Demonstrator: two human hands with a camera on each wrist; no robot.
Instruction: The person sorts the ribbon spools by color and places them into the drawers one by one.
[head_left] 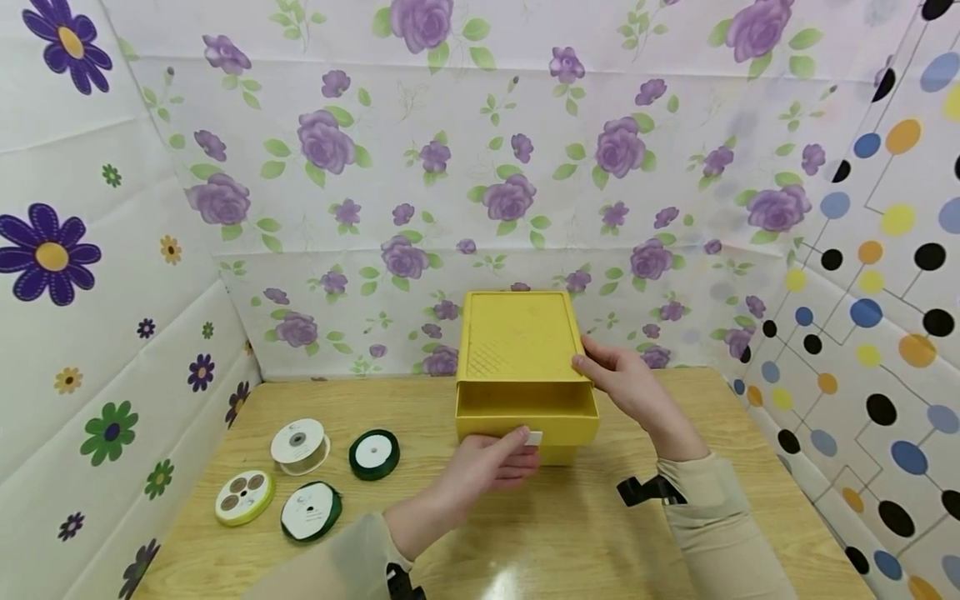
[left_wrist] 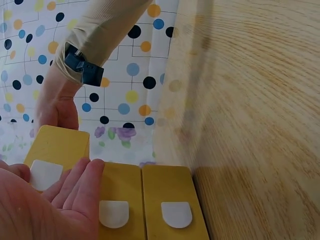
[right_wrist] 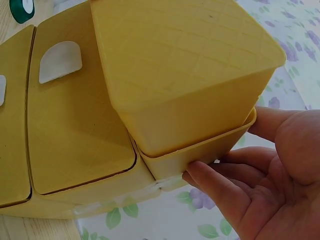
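Tan sleeves [head_left: 708, 508] closest; L hand [head_left: 480, 467] pinching tab [head_left: 535, 438] of part-open yel. drawer [head_left: 567, 428], R hand [head_left: 633, 383] gripping cabinet [head_left: 517, 333] side.

A yellow drawer cabinet [head_left: 521, 337] was held by the right hand [head_left: 636, 390], its open top drawer [head_left: 572, 430] by the left hand [head_left: 487, 464].

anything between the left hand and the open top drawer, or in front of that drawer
Nothing visible blocks it: the left hand is at the white tab of the top drawer, and no object shows in front. The right hand holds the side of the yellow cabinet; the ribbon spools lie off to the left.
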